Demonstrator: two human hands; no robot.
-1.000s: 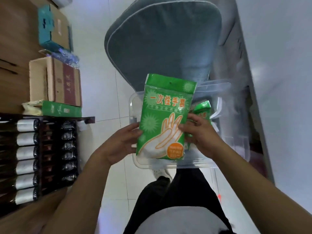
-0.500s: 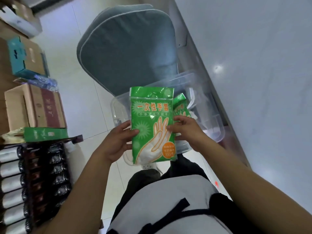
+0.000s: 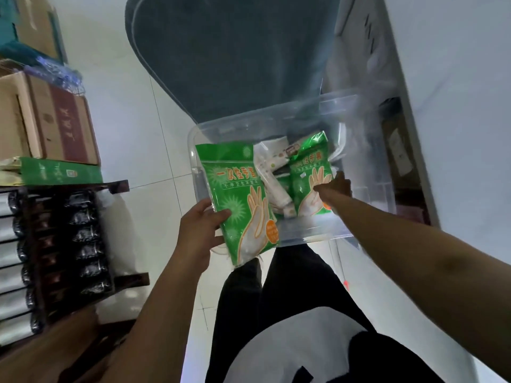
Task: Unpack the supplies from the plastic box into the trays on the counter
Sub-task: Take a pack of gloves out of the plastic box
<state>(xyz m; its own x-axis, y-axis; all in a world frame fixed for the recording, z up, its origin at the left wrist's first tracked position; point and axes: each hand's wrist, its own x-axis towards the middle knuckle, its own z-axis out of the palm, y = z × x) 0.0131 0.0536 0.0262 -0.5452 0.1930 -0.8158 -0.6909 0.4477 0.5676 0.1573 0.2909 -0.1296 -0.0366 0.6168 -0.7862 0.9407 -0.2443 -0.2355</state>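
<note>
A clear plastic box (image 3: 318, 233) stands in front of me, low down by my legs. My left hand (image 3: 199, 233) grips a green packet of disposable gloves (image 3: 237, 200) by its left edge, over the box's front left corner. A second green glove packet (image 3: 307, 172) stands inside the box beside white wrapped packs (image 3: 273, 175). My right hand (image 3: 336, 186) reaches into the box and touches that second packet at its right edge. The hand is blurred, so its grip is unclear. No trays are in view.
A grey cushioned seat (image 3: 235, 51) sits behind the box. Cardboard boxes (image 3: 55, 120) and a dark rack of bottles (image 3: 55, 244) line the left. A white counter side (image 3: 456, 106) runs along the right. Pale floor tiles (image 3: 132, 134) lie between.
My right hand let go of the held green packet and reached down into the box to the second packet. My left hand alone now holds the first packet, lower and further left.
</note>
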